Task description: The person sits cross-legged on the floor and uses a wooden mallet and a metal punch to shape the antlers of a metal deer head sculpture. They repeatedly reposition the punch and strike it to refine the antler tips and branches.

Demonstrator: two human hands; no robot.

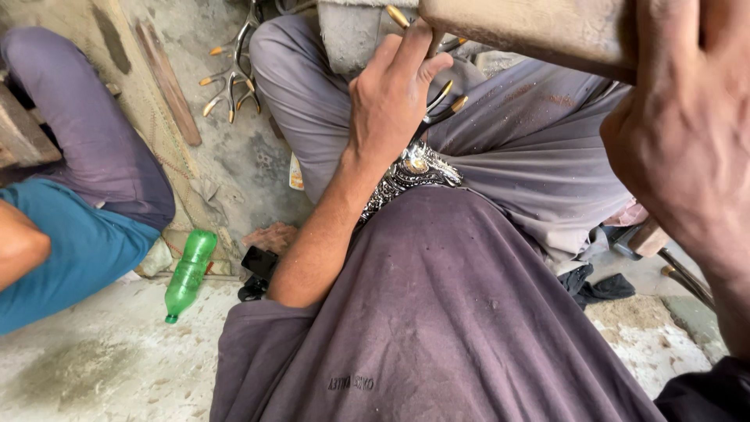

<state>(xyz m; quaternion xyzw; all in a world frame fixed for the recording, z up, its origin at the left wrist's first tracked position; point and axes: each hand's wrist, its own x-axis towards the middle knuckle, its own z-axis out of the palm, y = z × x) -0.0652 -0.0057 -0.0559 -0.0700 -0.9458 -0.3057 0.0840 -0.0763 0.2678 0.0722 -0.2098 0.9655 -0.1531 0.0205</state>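
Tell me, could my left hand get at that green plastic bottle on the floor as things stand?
Probably not right away. The left hand is busy at the tools and the shiny metal piece on the lap, and the green bottle lies low on the floor beyond the raised knee.

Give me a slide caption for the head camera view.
Seated worker's left hand steadies an ornate silver piece on the lap while the right hand grips a wooden block.

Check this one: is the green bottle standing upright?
No, the green bottle lies on its side on the concrete floor, cap end toward the camera.
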